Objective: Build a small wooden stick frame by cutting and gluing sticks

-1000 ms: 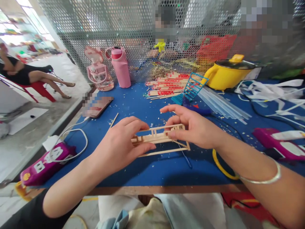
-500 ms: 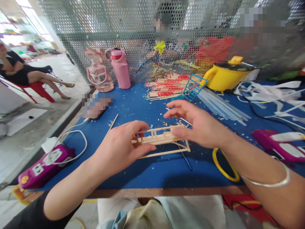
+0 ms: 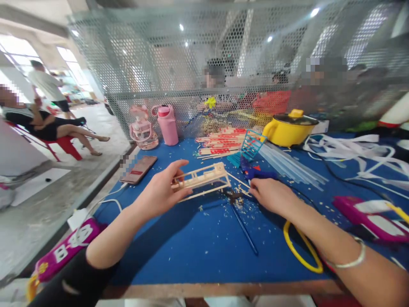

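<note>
A small frame of pale wooden sticks is held above the blue table by my left hand, whose thumb and fingers grip its left end. My right hand is low over the table, right of the frame, fingers pinched at the end of a thin wooden stick. Just behind it lies a blue glue gun. Below the frame's right end a tool with a blue handle rests among wood crumbs.
Behind are bundled sticks with red wrapping, a teal rack, a yellow pot, clear rods, and pink bottles. A phone and purple power strip lie left. People are beyond the mesh.
My right hand has left the wooden frame, moved down to the right and closed at a thin stick. The left hand still holds the frame. The view has tilted up.
</note>
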The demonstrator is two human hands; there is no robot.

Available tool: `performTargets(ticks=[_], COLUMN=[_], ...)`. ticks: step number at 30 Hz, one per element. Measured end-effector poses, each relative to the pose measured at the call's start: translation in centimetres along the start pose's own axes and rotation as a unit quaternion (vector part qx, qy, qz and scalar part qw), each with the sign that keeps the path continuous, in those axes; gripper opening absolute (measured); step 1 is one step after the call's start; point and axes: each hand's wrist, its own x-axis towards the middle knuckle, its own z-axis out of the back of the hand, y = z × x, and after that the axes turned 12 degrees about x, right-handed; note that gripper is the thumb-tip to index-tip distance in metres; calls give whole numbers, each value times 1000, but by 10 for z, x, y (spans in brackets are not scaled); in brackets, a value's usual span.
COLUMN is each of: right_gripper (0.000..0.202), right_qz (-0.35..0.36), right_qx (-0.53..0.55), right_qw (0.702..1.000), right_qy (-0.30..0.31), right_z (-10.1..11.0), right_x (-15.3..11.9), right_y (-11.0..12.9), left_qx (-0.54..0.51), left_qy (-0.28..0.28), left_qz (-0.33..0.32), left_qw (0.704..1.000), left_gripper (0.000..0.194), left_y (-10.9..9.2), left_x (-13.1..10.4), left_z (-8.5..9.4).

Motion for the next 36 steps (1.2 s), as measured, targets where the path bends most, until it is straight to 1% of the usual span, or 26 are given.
performTargets(ticks=[2,4,7,9,11,12,13,14,16,17,18,19,23,25,27,29,31,32,33,34,35,36], right_gripper=[17,21,23,23,22,22,24,26,30,31,31,32,32,32,28,22,29,32,35,35,33,30], right_qz=[-2,-4,-12,-17,-22,-25,-28,-31,-39,-43,-47,-51,-62,-66,-70,-71,-63,-54,-37,-21,-4,6], right_qx=[-31,-50,-62,-65,-67,-68,-68,-68,-66,-64,-61,-58,-40,-27,-9,19,62,89,120,148,187,274], right_qw=[999,999,998,997,997,996,996,995,994,994,994,994,994,995,996,997,996,994,992,989,982,962], right_qy=[12,15,19,29,44,52,59,65,73,76,78,80,76,69,52,21,-10,-17,-16,-6,9,16], right_z=[-5,-7,-8,-8,-7,-6,-6,-5,-4,-3,-1,0,11,18,25,28,24,18,9,-1,-13,-26], right_x=[5,7,6,7,9,10,11,12,13,13,12,11,5,-1,-12,-30,-57,-73,-89,-105,-120,-132], right_y=[0,-1,-3,-4,-6,-6,-7,-7,-6,-5,-4,-3,3,3,4,7,16,23,32,42,52,62], left_qx=[47,91,98,95,94,93,90,83,57,43,31,22,-3,-25,-53,-74,-103,-128,-194,-276,-358,-425], left_qy=[-8,-2,16,17,-9,-41,-81,-130,-213,-237,-249,-252,-221,-191,-156,-126,-100,-86,-67,-50,-35,-27], left_qz=[-25,-48,-75,-83,-84,-77,-58,-21,82,129,164,185,203,202,197,191,195,202,229,260,282,293], left_qw=[999,995,992,992,992,992,991,988,972,962,954,950,954,960,966,971,970,967,951,924,890,856], left_gripper=[56,55,58,61,61,57,51,43,29,27,26,25,24,25,29,32,33,34,37,41,46,50], left_y=[7,14,20,22,23,23,24,25,28,30,31,32,28,19,7,-9,-29,-40,-52,-64,-75,-85], left_x=[7,10,8,5,0,-2,-4,-7,-14,-18,-23,-28,-48,-58,-66,-73,-81,-84,-87,-90,-92,-93], left_z=[-10,-21,-37,-42,-41,-39,-37,-34,-29,-27,-25,-25,-25,-27,-30,-34,-39,-42,-45,-48,-51,-54])
